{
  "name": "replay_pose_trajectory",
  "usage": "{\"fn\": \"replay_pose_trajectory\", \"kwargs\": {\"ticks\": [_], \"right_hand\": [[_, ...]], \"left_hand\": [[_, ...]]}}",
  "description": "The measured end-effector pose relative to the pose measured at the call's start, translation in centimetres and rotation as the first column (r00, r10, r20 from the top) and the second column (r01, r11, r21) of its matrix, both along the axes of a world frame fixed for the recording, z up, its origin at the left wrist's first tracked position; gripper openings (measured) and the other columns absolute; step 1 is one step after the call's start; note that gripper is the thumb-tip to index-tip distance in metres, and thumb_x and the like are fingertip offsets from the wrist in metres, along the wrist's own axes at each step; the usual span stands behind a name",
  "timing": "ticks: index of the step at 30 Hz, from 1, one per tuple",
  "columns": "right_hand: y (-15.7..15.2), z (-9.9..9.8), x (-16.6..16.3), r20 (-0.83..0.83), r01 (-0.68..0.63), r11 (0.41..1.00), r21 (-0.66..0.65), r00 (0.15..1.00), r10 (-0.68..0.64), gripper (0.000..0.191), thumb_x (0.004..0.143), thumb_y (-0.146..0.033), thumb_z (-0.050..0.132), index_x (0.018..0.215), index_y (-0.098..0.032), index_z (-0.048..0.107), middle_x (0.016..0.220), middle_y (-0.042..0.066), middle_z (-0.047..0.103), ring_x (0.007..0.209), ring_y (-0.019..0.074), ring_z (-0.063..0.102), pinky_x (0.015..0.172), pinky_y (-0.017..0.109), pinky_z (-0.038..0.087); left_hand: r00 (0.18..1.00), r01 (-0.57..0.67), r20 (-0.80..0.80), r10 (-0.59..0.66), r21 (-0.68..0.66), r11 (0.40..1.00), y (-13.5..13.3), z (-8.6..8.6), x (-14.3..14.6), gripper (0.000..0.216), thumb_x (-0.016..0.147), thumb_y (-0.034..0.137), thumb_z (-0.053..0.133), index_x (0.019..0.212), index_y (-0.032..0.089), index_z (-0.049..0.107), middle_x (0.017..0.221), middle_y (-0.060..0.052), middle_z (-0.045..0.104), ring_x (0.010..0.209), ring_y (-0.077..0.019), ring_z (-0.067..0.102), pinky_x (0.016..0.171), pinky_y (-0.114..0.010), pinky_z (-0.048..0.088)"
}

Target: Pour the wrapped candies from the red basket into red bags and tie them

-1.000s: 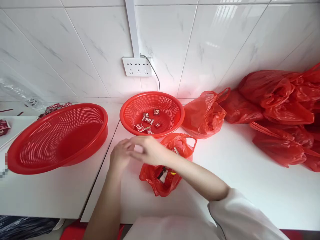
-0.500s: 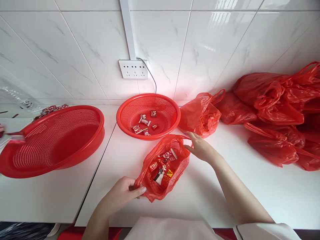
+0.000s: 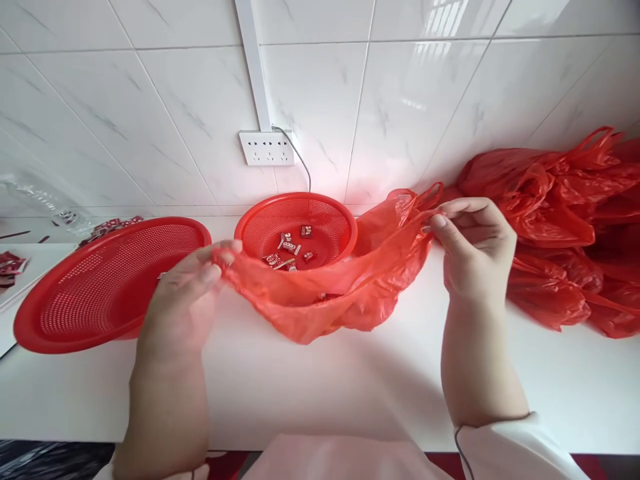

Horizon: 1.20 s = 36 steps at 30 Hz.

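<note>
A thin red plastic bag [image 3: 325, 293] hangs stretched between my two hands, lifted off the white counter [image 3: 320, 393]. My left hand [image 3: 183, 293] pinches its left edge between thumb and fingers. My right hand [image 3: 473, 247] pinches the bag's right handle, held higher. The bag sags in the middle with small packets inside, mostly hidden. Behind it sits a small red colander [image 3: 300, 230] with several wrapped candies [image 3: 293, 250] in its bottom.
A large red colander [image 3: 110, 280] rests tilted on the left. Another red bag [image 3: 393, 213] lies right of the small colander. Several filled red bags [image 3: 560, 220] are piled at the right against the tiled wall. A wall socket [image 3: 267, 148] with a cable is above.
Both hands took hold of the bag's edges and lifted it from the counter, pulling it wide. The left hand rose from the bag's lower corner; the right moved up and right.
</note>
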State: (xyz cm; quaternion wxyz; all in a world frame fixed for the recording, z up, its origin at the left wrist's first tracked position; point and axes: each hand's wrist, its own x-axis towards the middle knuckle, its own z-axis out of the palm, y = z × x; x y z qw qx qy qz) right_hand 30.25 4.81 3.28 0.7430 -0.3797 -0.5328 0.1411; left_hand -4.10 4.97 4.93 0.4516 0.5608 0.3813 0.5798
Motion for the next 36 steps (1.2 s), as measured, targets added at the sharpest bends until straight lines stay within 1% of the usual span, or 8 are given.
{"fn": "replay_pose_trajectory", "kwargs": {"ticks": [7,11,15,19,25,31,33,36], "right_hand": [[-0.7,2.5,-6.3,0.412,-0.224,0.974,0.036,0.891,0.189,0.009,0.084,-0.019,0.061,0.091,-0.024,0.064,0.088,0.003,0.067,0.085,0.0181,0.065,0.081,0.037,0.054],[-0.4,2.7,-8.0,0.643,-0.45,0.892,-0.038,0.672,0.367,0.019,0.088,-0.019,0.056,0.105,-0.024,0.062,0.111,0.004,0.066,0.105,0.0195,0.061,0.092,0.038,0.052],[0.4,1.3,-7.9,0.571,-0.419,0.894,-0.158,0.7,0.429,0.029,0.091,-0.017,0.049,0.12,-0.022,0.056,0.127,0.008,0.057,0.121,0.0198,0.053,0.099,0.039,0.047],[1.6,-0.6,-7.6,0.471,-0.395,0.883,-0.252,0.747,0.469,0.023,0.089,-0.017,0.055,0.11,-0.021,0.059,0.107,0.005,0.064,0.097,0.0161,0.062,0.085,0.033,0.053],[1.7,-1.4,-6.9,0.297,-0.423,0.866,-0.267,0.818,0.492,0.008,0.085,-0.016,0.061,0.093,-0.019,0.059,0.087,0.003,0.062,0.081,0.014,0.062,0.074,0.03,0.054],[0.4,-0.4,-5.3,0.544,-0.514,0.759,-0.4,0.533,0.648,0.013,0.084,-0.007,0.057,0.086,-0.019,0.061,0.083,0.001,0.064,0.076,0.0121,0.061,0.068,0.027,0.051],[0.3,-0.2,-5.1,0.56,-0.538,0.715,-0.446,0.455,0.692,0.01,0.085,-0.01,0.059,0.087,-0.019,0.062,0.082,0.001,0.066,0.073,0.0115,0.062,0.066,0.025,0.051],[0.7,-0.3,-5.2,0.447,-0.586,0.704,-0.402,0.545,0.709,0.006,0.084,-0.018,0.064,0.09,-0.019,0.062,0.086,0.003,0.067,0.078,0.0136,0.064,0.071,0.028,0.054]], "left_hand": [[0.891,0.42,-0.204,-0.406,0.024,0.907,0.9,1.1,7.6,0.065,0.072,0.028,0.073,0.131,0.03,0.045,0.097,-0.003,0.06,0.092,-0.0207,0.061,0.084,-0.038,0.052],[0.818,0.499,-0.316,-0.481,-0.027,0.866,1.0,-0.8,9.8,0.01,0.087,0.031,0.058,0.087,0.02,0.058,0.084,-0.002,0.057,0.079,-0.0149,0.057,0.069,-0.028,0.049],[0.879,0.414,-0.159,-0.45,-0.216,0.885,1.6,-1.7,9.4,0.029,0.092,0.042,0.048,0.073,0.02,0.046,0.058,0.005,0.039,0.049,-0.0071,0.039,0.044,-0.02,0.034],[0.862,0.423,-0.168,-0.478,-0.279,0.862,2.2,-1.9,8.4,0.034,0.094,0.047,0.041,0.077,0.019,0.049,0.048,0.006,0.042,0.039,-0.0062,0.038,0.041,-0.019,0.032],[0.942,0.293,-0.052,-0.332,-0.356,0.887,3.7,-2.3,7.6,0.044,0.092,0.054,0.041,0.118,0.023,0.058,0.042,0.007,0.043,0.03,-0.0071,0.038,0.034,-0.019,0.026],[0.856,0.517,0.244,-0.456,-0.435,0.737,4.5,-1.7,6.5,0.031,0.092,0.043,0.046,0.106,0.02,0.062,0.058,-0.001,0.061,0.045,-0.0088,0.053,0.043,-0.018,0.04],[0.826,0.554,0.142,-0.545,-0.382,0.74,3.9,-1.4,6.3,0.032,0.094,0.043,0.039,0.099,0.02,0.061,0.055,0.0,0.06,0.042,-0.0104,0.053,0.041,-0.02,0.04],[0.794,0.465,-0.422,-0.438,-0.041,0.884,2.8,-1.3,6.2,0.03,0.096,0.036,0.037,0.092,0.02,0.062,0.055,0.001,0.058,0.043,-0.0119,0.054,0.045,-0.023,0.041]]}}
